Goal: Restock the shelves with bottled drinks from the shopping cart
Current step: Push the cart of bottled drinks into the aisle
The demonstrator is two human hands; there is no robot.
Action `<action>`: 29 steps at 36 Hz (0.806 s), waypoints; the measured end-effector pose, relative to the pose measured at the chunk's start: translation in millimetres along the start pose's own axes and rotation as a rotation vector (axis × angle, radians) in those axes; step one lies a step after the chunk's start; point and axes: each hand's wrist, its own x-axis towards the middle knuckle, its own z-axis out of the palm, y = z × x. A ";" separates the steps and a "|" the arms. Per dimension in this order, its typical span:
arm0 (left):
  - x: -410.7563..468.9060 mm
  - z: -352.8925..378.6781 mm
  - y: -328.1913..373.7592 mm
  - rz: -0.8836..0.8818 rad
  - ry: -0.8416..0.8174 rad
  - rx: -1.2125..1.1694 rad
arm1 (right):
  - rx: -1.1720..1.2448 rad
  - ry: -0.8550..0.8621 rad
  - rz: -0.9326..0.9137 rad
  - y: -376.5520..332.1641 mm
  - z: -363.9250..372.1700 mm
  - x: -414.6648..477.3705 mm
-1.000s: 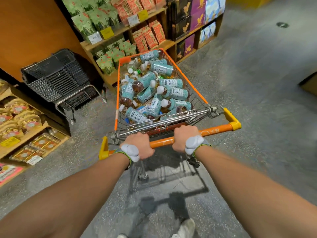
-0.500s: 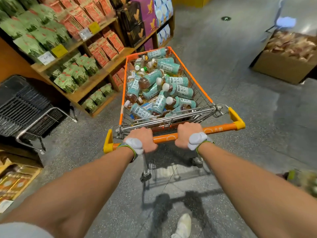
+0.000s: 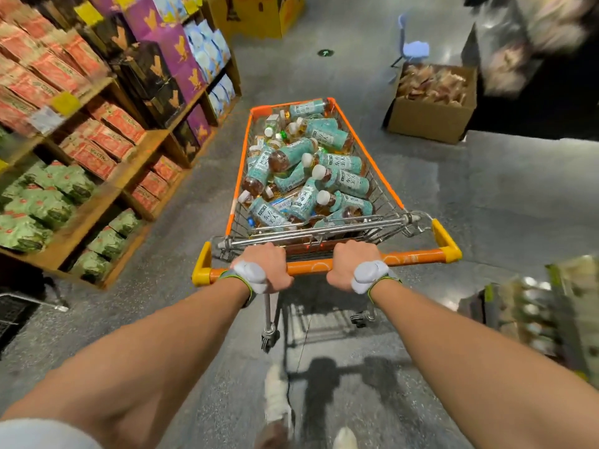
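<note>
An orange-rimmed wire shopping cart [image 3: 382,176] stands in front of me on the grey floor. It is piled with several bottled tea drinks [image 3: 340,181], teal-labelled with white caps, lying at all angles. My left hand [image 3: 264,268] grips the orange cart handle [image 3: 411,257] left of centre. My right hand [image 3: 355,264] grips the same bar a little to the right. Both wrists wear white bands.
Wooden shelves [image 3: 107,189] with green, red and purple packaged goods run along the left. A cardboard box of packets [image 3: 432,105] sits on the floor ahead right, with a blue chair [image 3: 413,48] behind it. A blurred display [image 3: 551,319] stands close on my right. Open aisle floor lies ahead.
The cart and I have turned to the right along the aisle. The stacked baskets slid out of view at left; the cardboard box, chair and right-hand display came closer. Both hands kept their grip.
</note>
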 end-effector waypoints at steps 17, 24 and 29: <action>157.5 -74.0 -4.6 0.365 0.026 0.155 | 0.195 0.036 0.380 37.7 -33.6 71.4; 220.7 -111.8 9.9 0.488 0.034 0.228 | 0.282 0.103 0.492 61.5 -44.1 106.3; 274.9 -138.0 30.6 0.554 0.044 0.277 | 0.271 0.135 0.568 90.1 -56.2 135.0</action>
